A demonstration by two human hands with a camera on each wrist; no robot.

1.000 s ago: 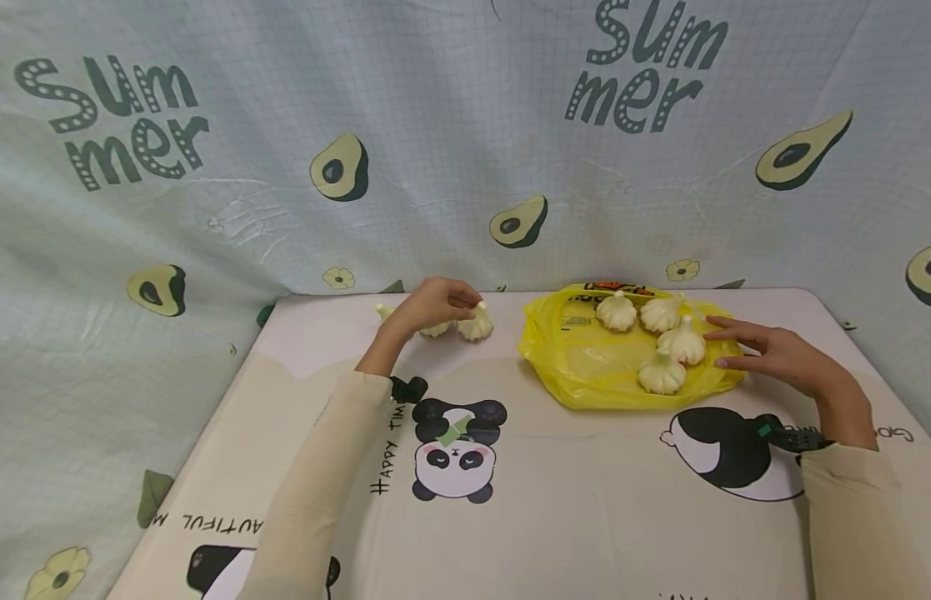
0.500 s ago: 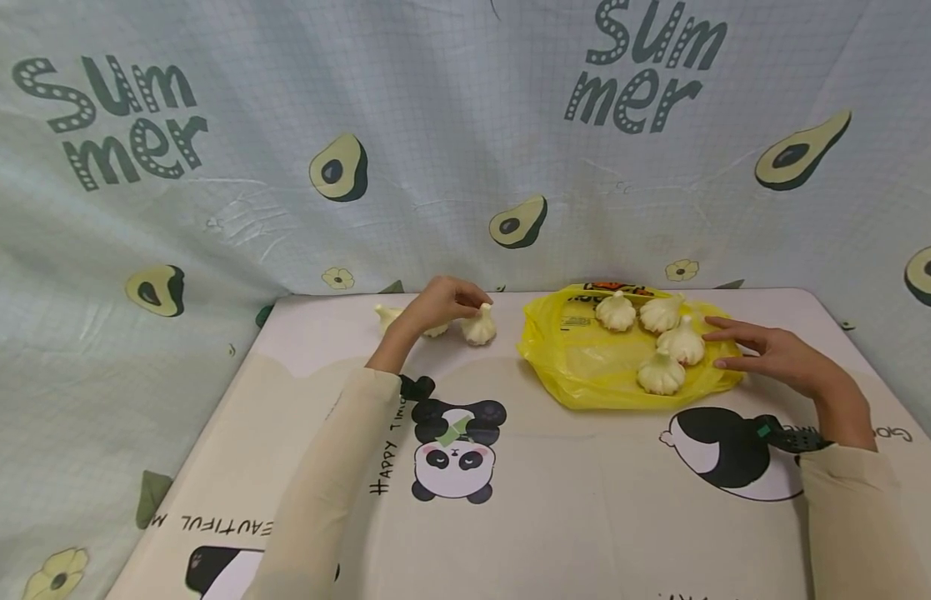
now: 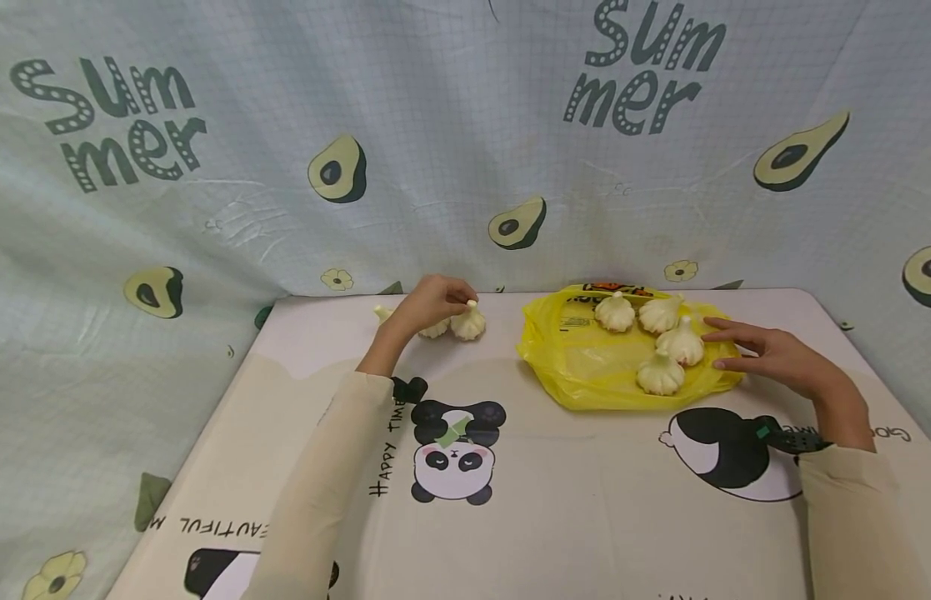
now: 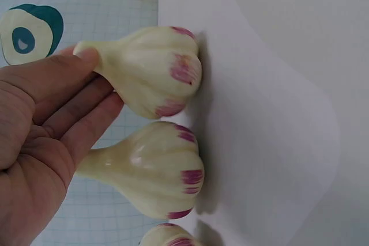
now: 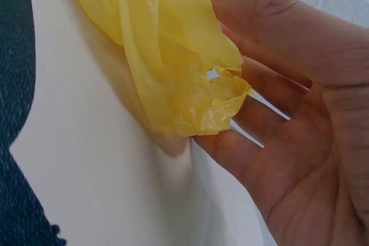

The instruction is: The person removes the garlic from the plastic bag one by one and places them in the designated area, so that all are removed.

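My left hand pinches the stem of a white garlic bulb between thumb and fingers, at the back of the table. Purple streaks mark the bulb's base. Close beside it stands a second garlic bulb, and the edge of a third bulb shows at the bottom of the left wrist view. At the right, my right hand rests at the edge of a yellow plastic bag, fingers loosely extended. In the right wrist view its thumb and fingers lie on either side of the bag's crumpled end.
Several garlic bulbs are grouped on the right part of the bag. A printed cloth with pandas covers the table. Behind the back edge hangs a curtain with avocado prints.
My left hand shifts the pinched garlic bulb slightly right, then back left, closer to the second bulb. The right hand and the bag stay in place.
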